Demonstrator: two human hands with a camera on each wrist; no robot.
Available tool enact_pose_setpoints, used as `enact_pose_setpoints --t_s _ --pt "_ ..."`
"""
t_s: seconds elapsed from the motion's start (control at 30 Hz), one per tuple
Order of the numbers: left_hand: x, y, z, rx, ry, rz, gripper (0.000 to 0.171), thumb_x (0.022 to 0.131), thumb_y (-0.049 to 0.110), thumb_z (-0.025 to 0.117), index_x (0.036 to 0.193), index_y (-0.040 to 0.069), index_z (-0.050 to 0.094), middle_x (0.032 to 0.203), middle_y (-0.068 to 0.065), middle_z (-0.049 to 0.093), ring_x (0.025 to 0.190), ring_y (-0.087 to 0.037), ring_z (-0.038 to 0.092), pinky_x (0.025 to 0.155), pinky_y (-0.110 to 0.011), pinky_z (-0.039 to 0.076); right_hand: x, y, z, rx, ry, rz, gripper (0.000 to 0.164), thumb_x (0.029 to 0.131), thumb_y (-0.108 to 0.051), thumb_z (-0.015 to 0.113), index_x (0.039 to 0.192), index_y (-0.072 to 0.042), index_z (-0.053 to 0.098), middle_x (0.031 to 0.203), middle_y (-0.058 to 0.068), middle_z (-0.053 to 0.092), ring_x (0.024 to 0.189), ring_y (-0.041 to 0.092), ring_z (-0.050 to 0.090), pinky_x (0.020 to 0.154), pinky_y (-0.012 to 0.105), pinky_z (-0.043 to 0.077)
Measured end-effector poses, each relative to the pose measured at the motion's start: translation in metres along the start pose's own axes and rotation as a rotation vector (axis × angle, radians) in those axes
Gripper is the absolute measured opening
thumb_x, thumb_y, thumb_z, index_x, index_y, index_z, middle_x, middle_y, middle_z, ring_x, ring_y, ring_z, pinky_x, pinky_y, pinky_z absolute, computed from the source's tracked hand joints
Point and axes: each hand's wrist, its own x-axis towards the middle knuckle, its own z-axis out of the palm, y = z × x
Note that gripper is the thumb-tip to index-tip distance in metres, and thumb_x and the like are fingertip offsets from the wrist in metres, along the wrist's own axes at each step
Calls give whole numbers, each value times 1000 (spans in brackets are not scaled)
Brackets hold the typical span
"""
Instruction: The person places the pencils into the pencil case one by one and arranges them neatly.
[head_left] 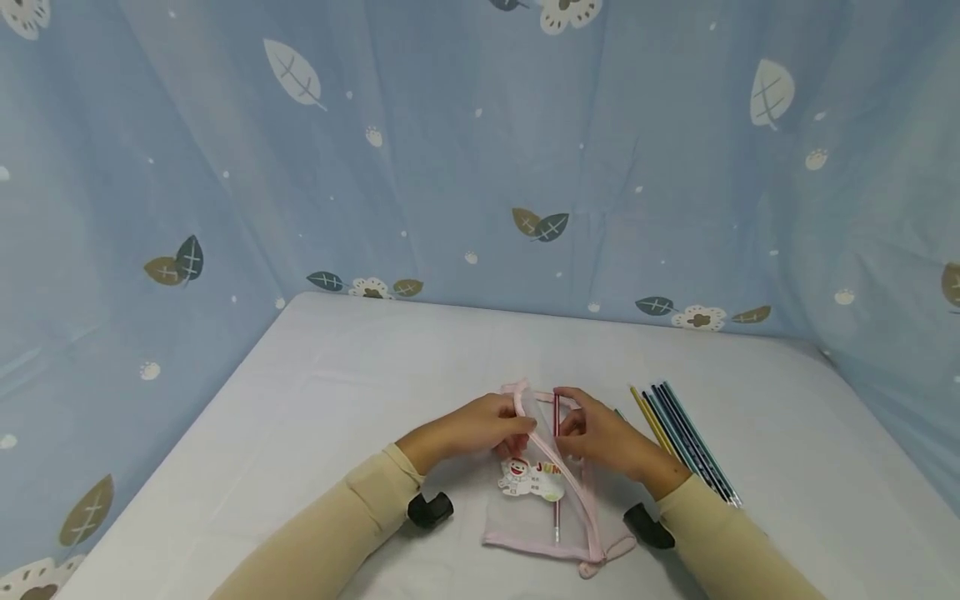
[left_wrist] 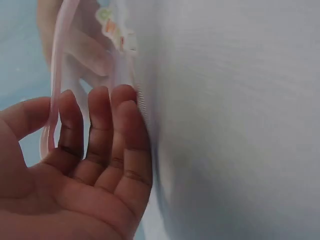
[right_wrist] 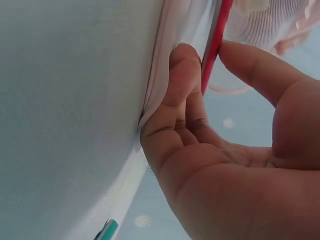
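Pouch [head_left: 504,521], mesh, pink-edged: lay on the table [head_left: 360,358], its mouth parted. Left hand [head_left: 487,427]: thumb and finger pinched the pink rim. Right hand [head_left: 607,437]: thumb and fingers gripped a red pencil [right_wrist: 215,47], mostly inside the pouch. Hazards, as I judged remotely: a slackened left pinch could have let the limp rim sag, snagging the pencil. Label [head_left: 528,483]: cartoon figure; I read "JUM", remaining print illegible

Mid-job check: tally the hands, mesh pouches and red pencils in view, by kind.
Hands: 2, left hand and right hand
Mesh pouch: 1
Red pencil: 1
Total: 4
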Motion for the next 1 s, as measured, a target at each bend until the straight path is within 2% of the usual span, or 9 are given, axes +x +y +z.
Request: enact_pose_setpoints --t_s 0.23,0.37,0.5,0.67,1.0 --pt "0 -10 -3 -33 -26 21 28 102 22 57 97 -4 66 83 -7 67 74 -11 64 72 -27 59 6 -3 -2 -50 -9 -8 71 88 -10 73 148 0 37 88 7 63 73 16 57 60 28 52" --pt "-1 -12 -4 -73 -41 32 21 102 19 58 101 -2 64 84 -7 67 76 -11 65 72 -27 59 8 -4 -1 -88 -23 -22 69 87 -7 73 146 4 39 85 6 62 70 15 56 58 27 52" --pt "0 -13 -6 -75 -59 39 20 102 20 58 103 1 64 84 -4 67 78 -11 65 73 -26 58 11 -4 0 -136 -15 -25 67 86 -6 72 145 5 42 81 4 61 65 14 55 55 26 50" --pt "-1 -16 -7 -72 -74 44 21 103 20 57 104 1 65 84 -5 67 79 -12 64 75 -26 57 11 -4 5 -197 -7 -44 66 86 -3 70 146 2 43 77 2 60 63 13 54 52 26 48" --pt "-1 -15 -9 -60 -81 67 23 103 22 57 102 1 66 88 -6 69 81 -12 65 76 -26 57 7 -10 4 -212 6 -38 72 87 -2 70 151 -2 38 80 3 60 63 14 54 52 27 48"
